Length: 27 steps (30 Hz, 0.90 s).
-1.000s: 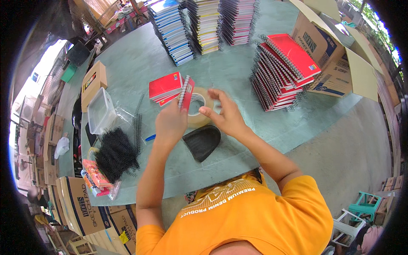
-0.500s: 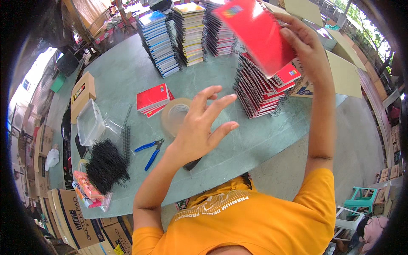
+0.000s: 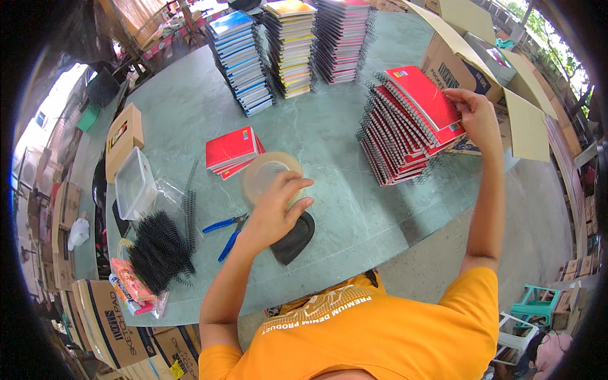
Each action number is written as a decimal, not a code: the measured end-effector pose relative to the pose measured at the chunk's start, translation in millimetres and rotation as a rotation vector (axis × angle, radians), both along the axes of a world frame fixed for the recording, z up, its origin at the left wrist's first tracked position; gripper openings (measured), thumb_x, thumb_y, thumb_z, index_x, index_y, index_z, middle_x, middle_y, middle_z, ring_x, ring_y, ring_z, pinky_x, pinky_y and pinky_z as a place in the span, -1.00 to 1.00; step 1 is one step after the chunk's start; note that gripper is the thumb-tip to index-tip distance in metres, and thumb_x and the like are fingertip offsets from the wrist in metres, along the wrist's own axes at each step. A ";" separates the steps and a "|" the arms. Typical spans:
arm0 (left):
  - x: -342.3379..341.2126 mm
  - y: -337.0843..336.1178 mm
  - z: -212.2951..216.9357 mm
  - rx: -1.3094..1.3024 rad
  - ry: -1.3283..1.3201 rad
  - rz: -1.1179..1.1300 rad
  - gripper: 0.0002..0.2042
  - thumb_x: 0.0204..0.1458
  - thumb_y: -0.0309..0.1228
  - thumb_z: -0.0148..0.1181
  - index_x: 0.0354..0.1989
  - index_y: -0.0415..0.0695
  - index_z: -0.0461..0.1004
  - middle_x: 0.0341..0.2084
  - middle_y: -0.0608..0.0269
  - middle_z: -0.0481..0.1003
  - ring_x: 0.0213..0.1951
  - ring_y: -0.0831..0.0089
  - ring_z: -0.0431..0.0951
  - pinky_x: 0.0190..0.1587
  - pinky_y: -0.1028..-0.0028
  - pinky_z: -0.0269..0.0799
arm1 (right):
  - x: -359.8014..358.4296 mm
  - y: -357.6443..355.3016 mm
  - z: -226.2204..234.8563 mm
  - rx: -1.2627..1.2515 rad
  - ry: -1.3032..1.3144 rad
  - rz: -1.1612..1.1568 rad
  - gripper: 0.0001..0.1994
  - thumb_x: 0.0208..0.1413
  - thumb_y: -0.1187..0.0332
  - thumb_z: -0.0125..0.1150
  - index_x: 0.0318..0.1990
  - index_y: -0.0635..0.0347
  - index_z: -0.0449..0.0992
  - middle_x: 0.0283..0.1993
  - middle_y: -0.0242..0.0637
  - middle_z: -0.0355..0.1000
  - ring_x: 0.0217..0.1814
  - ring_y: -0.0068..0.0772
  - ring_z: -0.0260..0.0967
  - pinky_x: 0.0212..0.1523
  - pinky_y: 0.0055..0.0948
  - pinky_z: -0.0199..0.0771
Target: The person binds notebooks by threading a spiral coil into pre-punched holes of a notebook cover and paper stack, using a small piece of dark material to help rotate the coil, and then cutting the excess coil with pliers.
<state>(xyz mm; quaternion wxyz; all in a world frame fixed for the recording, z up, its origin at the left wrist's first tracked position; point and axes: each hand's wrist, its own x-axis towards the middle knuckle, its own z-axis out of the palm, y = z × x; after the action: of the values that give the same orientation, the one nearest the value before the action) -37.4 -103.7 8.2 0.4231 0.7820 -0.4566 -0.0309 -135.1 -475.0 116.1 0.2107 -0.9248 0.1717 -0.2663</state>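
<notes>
My right hand (image 3: 476, 119) pinches the right edge of a red spiral notebook (image 3: 419, 94). That notebook lies on top of a leaning stack of red spiral notebooks (image 3: 396, 149) at the right of the table. Empty and with its fingers apart, my left hand (image 3: 271, 214) hovers by a wide roll of clear tape (image 3: 258, 174), overlapping part of it. Close below that hand is a curved black object (image 3: 297, 239) whose kind I cannot make out. Blue-handled cutters (image 3: 219, 225) lie just left of my left wrist. A small pile of red notebooks (image 3: 229, 145) sits beyond the tape.
Stacks of blue (image 3: 239, 66), yellow (image 3: 291, 54) and pinkish-red notebooks (image 3: 342, 44) stand at the back. An open carton (image 3: 453, 69) is behind the red stack. Black plastic coils (image 3: 158, 250), a clear tub (image 3: 134, 187) and a small cardboard box (image 3: 123, 140) occupy the table's left side.
My right hand has lowered the red notebook from mid-air onto the leaning stack. My left hand has drawn back toward me, uncovering more of the tape and the black object.
</notes>
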 end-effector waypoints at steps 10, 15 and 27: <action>7.5 -0.9 -10.8 0.068 0.119 -0.065 -0.75 -0.01 -0.41 0.19 -0.14 -0.18 0.46 -0.23 0.09 0.46 -0.13 0.20 0.46 -0.05 0.35 0.35 | -31.7 40.6 6.8 -0.014 0.000 0.394 -0.65 -0.16 0.49 0.32 -0.12 0.29 0.52 -0.03 -0.16 0.47 0.13 -0.23 0.34 0.15 -0.34 0.26; 8.7 10.5 -23.2 0.062 0.169 -0.032 -0.74 -0.01 -0.40 0.19 -0.14 -0.19 0.47 -0.25 0.09 0.46 -0.16 0.18 0.47 -0.08 0.34 0.38 | -29.6 46.3 3.8 0.017 -0.006 0.346 -0.69 -0.20 0.46 0.35 -0.20 0.30 0.54 -0.04 -0.15 0.47 0.13 -0.24 0.34 0.12 -0.32 0.29; 7.2 77.9 -46.0 0.179 -0.004 0.244 -0.76 -0.03 -0.39 0.18 -0.18 -0.19 0.47 -0.27 0.03 0.48 -0.23 0.12 0.48 -0.16 0.29 0.39 | 206.1 259.5 -130.6 -0.043 -0.103 0.856 -0.77 -0.06 0.37 0.25 -0.20 0.17 0.53 -0.13 -0.20 0.49 -0.08 -0.19 0.43 -0.09 -0.33 0.43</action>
<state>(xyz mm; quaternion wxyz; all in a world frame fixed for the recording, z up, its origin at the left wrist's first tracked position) -30.2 -25.9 -37.8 0.3515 0.8663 -0.3545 -0.0184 71.0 -215.5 -14.5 0.2911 -0.9023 -0.2438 -0.2041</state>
